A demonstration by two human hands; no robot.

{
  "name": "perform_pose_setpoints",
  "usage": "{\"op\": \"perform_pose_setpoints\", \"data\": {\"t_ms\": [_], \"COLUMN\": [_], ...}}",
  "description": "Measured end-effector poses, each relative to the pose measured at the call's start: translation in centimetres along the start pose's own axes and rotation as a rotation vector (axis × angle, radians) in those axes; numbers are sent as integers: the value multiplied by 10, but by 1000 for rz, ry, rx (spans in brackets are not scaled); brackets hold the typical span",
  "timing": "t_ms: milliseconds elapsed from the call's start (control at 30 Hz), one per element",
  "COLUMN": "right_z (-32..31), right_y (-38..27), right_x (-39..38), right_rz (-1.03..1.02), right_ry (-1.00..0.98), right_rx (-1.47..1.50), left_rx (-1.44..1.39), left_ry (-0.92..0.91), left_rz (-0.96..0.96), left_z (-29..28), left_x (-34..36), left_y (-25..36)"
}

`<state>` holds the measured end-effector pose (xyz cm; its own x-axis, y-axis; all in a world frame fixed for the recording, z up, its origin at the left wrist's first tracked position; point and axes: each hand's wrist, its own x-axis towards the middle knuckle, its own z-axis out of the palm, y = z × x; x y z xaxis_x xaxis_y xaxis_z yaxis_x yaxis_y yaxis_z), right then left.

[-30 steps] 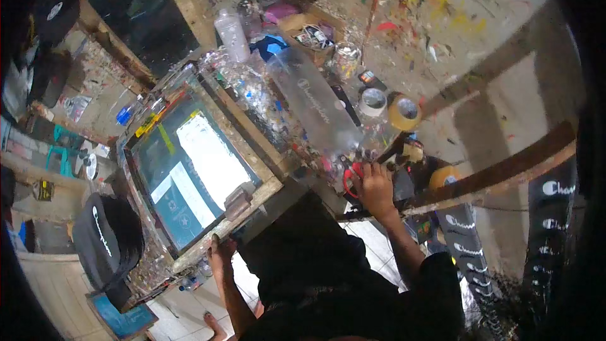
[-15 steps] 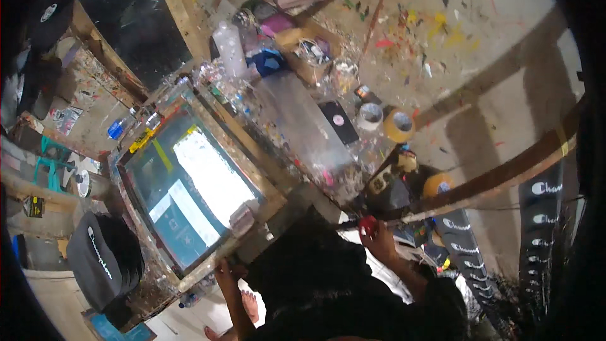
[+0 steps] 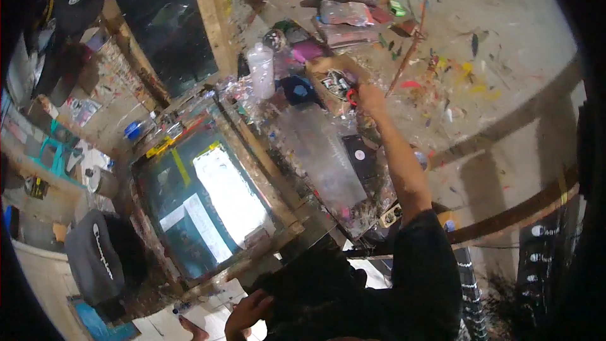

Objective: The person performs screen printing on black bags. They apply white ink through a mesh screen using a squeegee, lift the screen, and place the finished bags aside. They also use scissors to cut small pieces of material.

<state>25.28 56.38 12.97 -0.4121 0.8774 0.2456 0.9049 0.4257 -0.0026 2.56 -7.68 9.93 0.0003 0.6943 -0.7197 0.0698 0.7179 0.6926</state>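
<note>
Stretched out over the workbench, my right hand [image 3: 368,99] is closed around a small red object [image 3: 351,96], of which only part shows. It is at the near right edge of an open cardboard box [image 3: 320,64] filled with small metallic and whitish items. Close to my body, my left hand [image 3: 254,308] hangs below the bench with its fingers loosely bent and apart, by the dark shirt. Nothing shows in it. Ahead of it lies a lit glass panel [image 3: 172,192] in a wooden frame, with white paper strips [image 3: 203,224] on the glass.
A clear bottle [image 3: 261,72] and a dark blue cloth [image 3: 298,90] stand near the box. A black phone [image 3: 361,156] lies below it. A yellow cutter [image 3: 163,145] is on the frame. Dark fabric with white lettering [image 3: 104,262] hangs at left; a curved ledge [image 3: 511,218] borders the right.
My right hand has moved forward from beside my body to the cardboard box, carrying the red object. My left hand has come off the frame's near edge toward my body. The view has shifted.
</note>
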Motion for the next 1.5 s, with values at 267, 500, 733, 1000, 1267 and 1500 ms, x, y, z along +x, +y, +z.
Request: {"op": "perform_pose_setpoints", "data": {"t_ms": [267,500,733,1000,1267,1500], "right_z": [-9,30,37,63,60,58], "right_y": [-61,-30,-70,-61,-64,-68], "right_x": [-74,-286,-317,-308,-314,-320], "right_rz": [101,254,110,-138,-61,-108], "right_ry": [100,-42,-139,8,-21,97], "right_rx": [420,803,542,516,540,516], "left_rx": [972,1100,1119,1218,1054,1126], "left_ry": [436,641,437,751,571,652], "left_rz": [1339,1131,1086,764,606,739], "left_z": [109,95,128,154,144,126], "left_x": [185,191,183,255,260,281], "left_y": [194,166,183,153,138,138]}}
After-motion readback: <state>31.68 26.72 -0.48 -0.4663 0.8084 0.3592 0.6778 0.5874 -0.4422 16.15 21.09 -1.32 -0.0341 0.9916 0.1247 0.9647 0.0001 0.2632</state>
